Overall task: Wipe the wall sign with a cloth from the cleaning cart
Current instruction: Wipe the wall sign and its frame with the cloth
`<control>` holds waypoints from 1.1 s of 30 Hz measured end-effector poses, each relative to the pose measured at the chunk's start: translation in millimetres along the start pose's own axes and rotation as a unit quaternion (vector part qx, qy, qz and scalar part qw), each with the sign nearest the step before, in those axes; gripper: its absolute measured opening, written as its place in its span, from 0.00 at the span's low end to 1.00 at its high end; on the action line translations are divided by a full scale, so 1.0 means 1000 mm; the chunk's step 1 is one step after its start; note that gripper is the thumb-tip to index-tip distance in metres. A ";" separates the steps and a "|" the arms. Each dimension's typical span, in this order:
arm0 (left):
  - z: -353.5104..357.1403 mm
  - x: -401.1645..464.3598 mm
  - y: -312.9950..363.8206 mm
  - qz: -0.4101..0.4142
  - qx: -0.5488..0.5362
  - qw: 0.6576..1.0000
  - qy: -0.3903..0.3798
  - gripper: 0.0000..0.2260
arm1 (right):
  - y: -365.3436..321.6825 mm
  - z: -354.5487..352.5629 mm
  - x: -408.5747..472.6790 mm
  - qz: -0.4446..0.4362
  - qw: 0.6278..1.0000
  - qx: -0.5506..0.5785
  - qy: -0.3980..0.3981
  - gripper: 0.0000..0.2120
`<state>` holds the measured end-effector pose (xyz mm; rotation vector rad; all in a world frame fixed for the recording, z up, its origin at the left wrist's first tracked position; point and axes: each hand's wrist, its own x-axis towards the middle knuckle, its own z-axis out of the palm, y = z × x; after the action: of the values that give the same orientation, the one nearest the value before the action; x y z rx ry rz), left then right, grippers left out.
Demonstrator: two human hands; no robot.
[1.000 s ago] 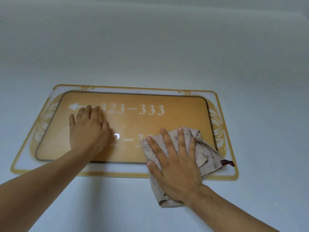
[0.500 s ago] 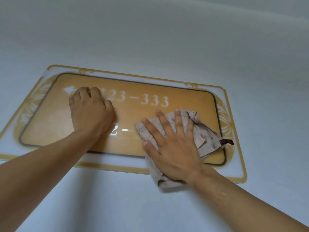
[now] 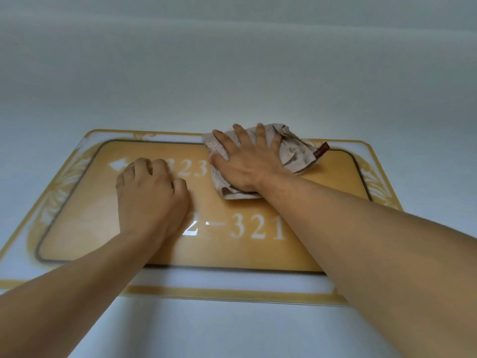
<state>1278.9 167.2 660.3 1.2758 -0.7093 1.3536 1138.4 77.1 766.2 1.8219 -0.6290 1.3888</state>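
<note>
The sign (image 3: 258,251) is a flat rectangular plate fixed to a pale, smooth wall (image 3: 232,73), its long axis running left to right across the view. It has a glossy amber panel with rounded corners and a dark outline, set inside a white border edged with a gold line and leafy gold ornaments at both short ends. White figures run along the long axis: an arrow pointing left beside "323" in the upper row, and "2-321" readable in the lower row. The cloth (image 3: 294,153), a crumpled beige towel with a nubby weave and a small dark red tag at its right corner, lies over the sign's upper edge, right of centre, partly on the amber panel and partly on the white border. The right hand (image 3: 245,164) presses flat on the cloth with fingers straight and spread. The left hand (image 3: 149,195) rests on the amber panel left of the cloth, fingers bent with their tips on the surface, covering the start of both rows and holding nothing.
</note>
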 end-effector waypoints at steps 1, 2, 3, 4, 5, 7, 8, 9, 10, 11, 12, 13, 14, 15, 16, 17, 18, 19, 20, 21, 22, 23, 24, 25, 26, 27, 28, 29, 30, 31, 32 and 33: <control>0.000 0.000 -0.001 0.000 -0.004 1.000 0.002 0.18 | -0.002 -0.002 0.009 0.006 1.000 0.006 -0.003 0.33; 0.000 -0.001 -0.001 0.000 -0.012 1.000 0.004 0.17 | -0.003 -0.004 0.017 0.012 1.000 0.009 -0.006 0.33; 0.001 -0.001 -0.001 -0.001 -0.020 1.000 0.004 0.17 | -0.003 -0.006 0.024 0.018 1.000 0.010 -0.008 0.33; 0.000 -0.001 -0.003 -0.003 -0.024 1.000 0.004 0.16 | -0.006 -0.007 0.031 0.023 1.000 0.011 -0.008 0.33; 0.000 0.000 -0.003 -0.004 -0.026 1.000 0.002 0.16 | -0.008 -0.009 0.036 0.030 0.999 0.010 -0.008 0.32; 0.000 0.000 -0.003 0.000 -0.031 1.000 0.002 0.16 | -0.011 -0.010 0.043 0.044 0.999 0.003 -0.003 0.32; 0.000 0.000 -0.004 0.000 -0.033 0.999 0.002 0.16 | -0.014 -0.010 0.045 0.051 0.999 0.000 0.000 0.32; 0.000 0.000 -0.004 0.000 -0.032 0.999 0.002 0.16 | -0.016 -0.010 0.048 0.057 0.998 -0.002 0.002 0.32; 0.000 0.001 -0.004 0.000 -0.030 1.000 0.001 0.16 | -0.017 -0.010 0.049 0.063 0.998 -0.003 0.005 0.32; 0.000 0.001 -0.005 -0.001 -0.028 1.000 -0.001 0.16 | -0.018 -0.010 0.049 0.067 0.998 -0.002 0.007 0.32; 0.001 0.001 -0.005 -0.002 -0.027 1.000 -0.002 0.16 | -0.019 -0.010 0.049 0.070 0.998 -0.003 0.009 0.32; 0.001 0.001 -0.005 -0.003 -0.027 1.000 -0.005 0.15 | -0.019 -0.010 0.048 0.071 0.997 -0.005 0.011 0.32; 0.001 0.001 -0.005 -0.002 -0.027 1.000 -0.007 0.15 | -0.019 -0.010 0.048 0.071 0.997 -0.008 0.012 0.32; 0.001 0.001 -0.005 -0.003 -0.027 1.000 -0.007 0.15 | -0.019 -0.010 0.047 0.071 0.997 -0.012 0.012 0.32; 0.000 0.001 -0.005 -0.003 -0.028 1.000 -0.006 0.15 | -0.019 -0.010 0.047 0.070 0.997 -0.013 0.011 0.32; 0.000 0.001 -0.006 -0.004 -0.030 1.000 -0.005 0.15 | -0.020 -0.010 0.047 0.070 0.997 -0.011 0.009 0.32; 0.000 0.001 -0.007 -0.004 -0.034 0.999 -0.004 0.15 | -0.020 -0.010 0.047 0.071 0.997 -0.009 0.008 0.32; 0.001 0.001 -0.007 -0.003 -0.038 0.999 -0.003 0.15 | -0.020 -0.009 0.046 0.072 0.997 -0.007 0.009 0.32; 0.001 0.000 -0.009 -0.002 -0.043 0.999 -0.001 0.16 | -0.021 -0.007 0.044 0.071 0.997 -0.004 0.009 0.32; 0.002 0.000 -0.009 -0.001 -0.047 0.999 -0.001 0.16 | -0.020 -0.006 0.042 0.072 0.997 0.001 0.010 0.32; 0.002 0.000 -0.010 0.002 -0.047 0.999 -0.002 0.16 | -0.021 -0.004 0.039 0.073 0.997 0.006 0.010 0.31; 0.003 -0.001 -0.010 0.006 -0.043 0.999 -0.004 0.17 | -0.022 -0.003 0.035 0.072 0.997 0.010 0.010 0.31; 0.005 -0.002 -0.011 0.011 -0.039 0.999 -0.007 0.18 | -0.024 -0.001 0.031 0.071 0.997 0.010 0.008 0.31; 0.006 -0.003 -0.012 0.014 -0.035 0.999 -0.012 0.20 | -0.026 0.000 0.028 0.068 0.998 0.010 0.006 0.31; 0.006 -0.004 -0.013 0.018 -0.033 0.999 -0.019 0.22 | -0.027 0.000 0.024 0.065 0.998 0.010 0.002 0.30; 0.007 -0.007 -0.015 0.021 -0.034 0.999 -0.026 0.24 | -0.028 0.000 0.019 0.062 0.998 0.012 0.000 0.30; 0.009 -0.008 -0.019 0.025 -0.036 0.999 -0.029 0.25 | -0.031 0.001 0.015 0.059 0.998 0.012 0.002 0.30; 0.008 -0.010 -0.021 0.028 -0.034 0.998 -0.036 0.26 | -0.032 0.001 0.009 0.055 0.998 0.014 0.000 0.30; 0.007 -0.012 -0.024 0.031 -0.031 0.998 -0.044 0.27 | -0.034 0.001 0.003 0.050 0.999 0.015 -0.003 0.30; 0.006 -0.015 -0.027 0.033 -0.027 0.998 -0.052 0.27 | -0.037 0.001 -0.003 0.043 0.999 0.015 -0.005 0.30; 0.004 -0.018 -0.030 0.037 -0.023 0.997 -0.060 0.28 | -0.039 0.001 -0.011 0.034 0.999 0.013 -0.007 0.29; 0.003 -0.021 -0.031 0.041 -0.016 0.997 -0.067 0.28 | -0.041 0.002 -0.019 0.025 1.000 0.013 -0.012 0.29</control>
<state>1305.8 165.5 633.8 1.3340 -0.8810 1.3261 1164.6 99.5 736.5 1.8577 -0.6758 1.4165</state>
